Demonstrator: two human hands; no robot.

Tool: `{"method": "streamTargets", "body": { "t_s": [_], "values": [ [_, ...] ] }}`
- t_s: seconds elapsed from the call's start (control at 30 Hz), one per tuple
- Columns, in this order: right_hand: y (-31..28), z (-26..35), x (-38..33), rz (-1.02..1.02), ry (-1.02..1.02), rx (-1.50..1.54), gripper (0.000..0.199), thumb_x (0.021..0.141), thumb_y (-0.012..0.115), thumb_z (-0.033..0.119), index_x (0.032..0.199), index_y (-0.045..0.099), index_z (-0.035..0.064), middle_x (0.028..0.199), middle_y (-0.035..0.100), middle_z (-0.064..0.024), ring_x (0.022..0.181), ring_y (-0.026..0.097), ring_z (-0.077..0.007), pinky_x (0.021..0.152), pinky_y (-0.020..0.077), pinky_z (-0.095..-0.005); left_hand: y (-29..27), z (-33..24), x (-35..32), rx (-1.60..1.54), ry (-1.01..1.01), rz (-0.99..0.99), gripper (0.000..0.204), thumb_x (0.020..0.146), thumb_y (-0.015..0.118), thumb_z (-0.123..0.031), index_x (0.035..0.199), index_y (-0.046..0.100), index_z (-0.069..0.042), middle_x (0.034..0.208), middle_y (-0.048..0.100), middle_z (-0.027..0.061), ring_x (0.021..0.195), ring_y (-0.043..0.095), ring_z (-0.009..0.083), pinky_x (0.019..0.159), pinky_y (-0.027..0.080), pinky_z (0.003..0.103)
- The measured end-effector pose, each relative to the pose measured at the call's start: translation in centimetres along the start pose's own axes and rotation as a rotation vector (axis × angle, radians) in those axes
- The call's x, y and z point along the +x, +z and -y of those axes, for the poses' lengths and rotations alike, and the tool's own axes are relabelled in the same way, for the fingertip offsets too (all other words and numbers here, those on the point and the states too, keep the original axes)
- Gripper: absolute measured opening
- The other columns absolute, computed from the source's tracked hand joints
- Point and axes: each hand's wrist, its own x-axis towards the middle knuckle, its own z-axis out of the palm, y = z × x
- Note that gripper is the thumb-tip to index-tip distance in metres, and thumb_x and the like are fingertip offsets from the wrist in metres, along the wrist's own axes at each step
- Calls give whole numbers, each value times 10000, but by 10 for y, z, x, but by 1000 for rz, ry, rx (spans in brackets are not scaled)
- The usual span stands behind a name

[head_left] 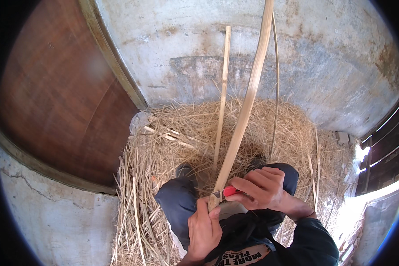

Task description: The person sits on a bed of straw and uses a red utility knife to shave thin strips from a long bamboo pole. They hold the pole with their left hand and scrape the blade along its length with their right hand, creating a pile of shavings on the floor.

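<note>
A long, pale bamboo strip (245,108) rises from between my knees, tilted up and away past the top of the view. Near its lower end my left hand (205,227) grips it between thumb and fingers. My right hand (260,189) is closed around the red handle of a knife (230,191). The short stretch of blade in sight lies across the strip just above my left fingers. At that spot the strip's surface looks cut and lighter. Most of the handle is hidden inside my right fist.
Straw and shavings (199,128) cover the floor. A narrower pale strip (222,97) and a thin dark-edged strip (276,75) stand toward the stained wall (323,66). A brown door panel (66,93) is at left, dark slats (383,150) at right.
</note>
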Motion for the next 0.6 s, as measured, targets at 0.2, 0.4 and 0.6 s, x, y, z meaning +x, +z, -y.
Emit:
{"method": "streamTargets", "body": {
  "t_s": [0.2, 0.4, 0.6],
  "values": [
    [-3, -2, 1, 10, 31, -11, 321, 820, 889, 434, 970, 793, 167, 630, 521, 51, 501, 546, -96, 467, 389, -271, -2, -1, -3, -9, -26, 29, 233, 1101, 549, -154, 1225, 548, 44, 841, 673, 281, 776, 685, 525, 685, 527, 558],
    [-31, -89, 26, -416, 557, -108, 206, 1011, 742, 195, 1072, 773, 0, 760, 708, -79, 665, 664, -147, 618, 516, -331, 11, 25, -40, -34, -102, 218, 259, 1107, 553, -198, 1243, 554, 22, 855, 684, 282, 807, 692, 528, 729, 536, 565],
    [-42, -82, 11, -276, 512, 37, 202, 993, 752, 185, 1041, 765, -10, 794, 720, -88, 706, 677, -137, 646, 523, -285, 0, 28, -28, -19, -194, 186, 249, 1124, 540, -240, 1200, 560, -4, 826, 670, 251, 782, 691, 501, 713, 524, 548]
  ]
}}
